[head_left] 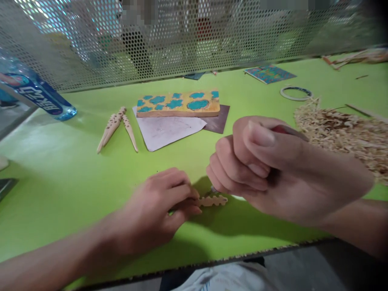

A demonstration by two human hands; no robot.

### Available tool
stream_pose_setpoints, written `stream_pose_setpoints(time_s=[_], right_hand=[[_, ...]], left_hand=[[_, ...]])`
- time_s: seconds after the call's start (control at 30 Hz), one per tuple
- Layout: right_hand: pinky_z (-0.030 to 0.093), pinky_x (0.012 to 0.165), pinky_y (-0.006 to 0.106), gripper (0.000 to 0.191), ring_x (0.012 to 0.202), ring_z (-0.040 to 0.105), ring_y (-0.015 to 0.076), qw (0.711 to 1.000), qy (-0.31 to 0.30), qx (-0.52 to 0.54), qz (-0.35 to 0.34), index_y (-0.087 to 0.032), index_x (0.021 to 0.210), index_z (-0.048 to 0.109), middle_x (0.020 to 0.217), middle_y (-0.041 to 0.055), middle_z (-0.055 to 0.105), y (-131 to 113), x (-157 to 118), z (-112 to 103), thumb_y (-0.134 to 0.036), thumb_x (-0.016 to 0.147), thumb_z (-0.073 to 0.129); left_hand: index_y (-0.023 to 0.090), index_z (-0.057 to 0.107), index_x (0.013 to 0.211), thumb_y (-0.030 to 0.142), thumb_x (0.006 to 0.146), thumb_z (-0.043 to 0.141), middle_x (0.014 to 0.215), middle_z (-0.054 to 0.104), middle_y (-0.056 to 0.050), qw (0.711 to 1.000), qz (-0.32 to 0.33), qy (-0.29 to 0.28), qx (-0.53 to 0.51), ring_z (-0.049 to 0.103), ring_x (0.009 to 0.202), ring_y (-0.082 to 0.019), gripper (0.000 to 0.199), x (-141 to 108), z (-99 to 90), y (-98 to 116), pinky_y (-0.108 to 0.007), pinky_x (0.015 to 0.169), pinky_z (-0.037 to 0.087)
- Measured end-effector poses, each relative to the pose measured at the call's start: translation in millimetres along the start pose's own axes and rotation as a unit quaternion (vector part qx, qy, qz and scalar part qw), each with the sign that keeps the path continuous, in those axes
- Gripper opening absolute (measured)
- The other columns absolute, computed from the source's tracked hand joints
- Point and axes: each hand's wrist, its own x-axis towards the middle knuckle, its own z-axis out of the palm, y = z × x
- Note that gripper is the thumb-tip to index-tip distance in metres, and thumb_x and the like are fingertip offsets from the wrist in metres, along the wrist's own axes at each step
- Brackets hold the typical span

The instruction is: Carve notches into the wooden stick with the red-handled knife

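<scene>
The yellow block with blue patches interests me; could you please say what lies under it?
White paper and a dark sheet show partly; whatever else lies under the block is covered and cannot be seen.

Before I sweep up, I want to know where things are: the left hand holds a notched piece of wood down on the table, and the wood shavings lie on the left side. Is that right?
Not quite: the wood shavings lie on the right side, as the head view shows. The left hand does hold a notched piece of wood down on the table.
</scene>
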Motion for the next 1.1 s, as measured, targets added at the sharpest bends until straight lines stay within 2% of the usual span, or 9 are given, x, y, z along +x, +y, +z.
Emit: stream_pose_setpoints(time_s=[0.23, 0.43, 0.63, 0.8, 0.97, 1.1], right_hand=[[0.029, 0.036, 0.029, 0.077, 0.032, 0.032, 0.0099, 0.999, 0.013, -0.024, 0.047, -0.023, 0.034, 0.032, 0.033, -0.0035, 0.031, -8.1, -0.8, 6.0, -0.067, 0.085, 0.068], [0.030, 0.040, 0.028, 0.073, 0.038, 0.033, 0.0087, 0.999, 0.005, -0.034, 0.014, -0.020, 0.036, 0.034, 0.038, -0.0027, 0.036, -4.9, -6.1, 4.3, -0.060, 0.086, 0.070], [0.028, 0.040, 0.028, 0.067, 0.040, 0.032, 0.0087, 0.999, -0.001, -0.036, -0.002, -0.019, 0.041, 0.032, 0.041, -0.0041, 0.034, -1.8, -10.4, 0.0, -0.050, 0.084, 0.074], [0.028, 0.040, 0.028, 0.068, 0.039, 0.031, 0.0090, 1.000, 0.008, -0.014, -0.010, -0.020, 0.039, 0.033, 0.039, -0.0031, 0.036, -2.0, -10.4, 0.6, -0.052, 0.081, 0.075], [0.028, 0.040, 0.031, 0.068, 0.041, 0.032, 0.0121, 1.000, -0.014, -0.017, -0.016, -0.024, 0.038, 0.032, 0.042, -0.0022, 0.033, -4.5, -11.7, 1.6, -0.056, 0.083, 0.071], [0.030, 0.040, 0.029, 0.070, 0.040, 0.033, 0.0103, 1.000, -0.003, -0.022, -0.003, -0.023, 0.039, 0.028, 0.039, -0.0021, 0.035, -2.8, -13.0, 1.1, -0.055, 0.084, 0.071]], left_hand=[[0.017, 0.071, 0.082, 0.022, 0.096, 0.061, 0.084, 0.067, -0.004, 1.000, 0.006, 0.013, 0.019, 0.061, 0.077, -0.015, 0.018, -2.4, 1.4, -0.6, -0.029, 0.070, 0.048], [0.019, 0.072, 0.082, 0.021, 0.097, 0.057, 0.079, 0.067, -0.003, 0.999, 0.028, 0.021, 0.037, 0.058, 0.070, -0.015, 0.021, -0.9, 1.7, -1.9, -0.028, 0.064, 0.044], [0.018, 0.071, 0.081, 0.019, 0.095, 0.058, 0.079, 0.067, -0.002, 0.999, 0.011, 0.016, 0.032, 0.057, 0.069, -0.014, 0.019, -0.4, 1.7, -0.3, -0.026, 0.060, 0.040], [0.018, 0.071, 0.081, 0.018, 0.095, 0.057, 0.079, 0.067, -0.002, 0.999, 0.014, 0.013, 0.031, 0.057, 0.071, -0.014, 0.020, -1.0, 1.9, -0.4, -0.027, 0.064, 0.042], [0.018, 0.071, 0.081, 0.021, 0.096, 0.056, 0.082, 0.069, -0.003, 0.999, 0.005, 0.011, 0.031, 0.058, 0.073, -0.015, 0.022, -0.7, 2.4, -0.7, -0.027, 0.065, 0.044], [0.019, 0.073, 0.085, 0.020, 0.095, 0.057, 0.083, 0.069, -0.002, 1.000, -0.006, 0.001, 0.011, 0.058, 0.074, -0.015, 0.019, -0.5, 2.5, -0.4, -0.028, 0.066, 0.044]])
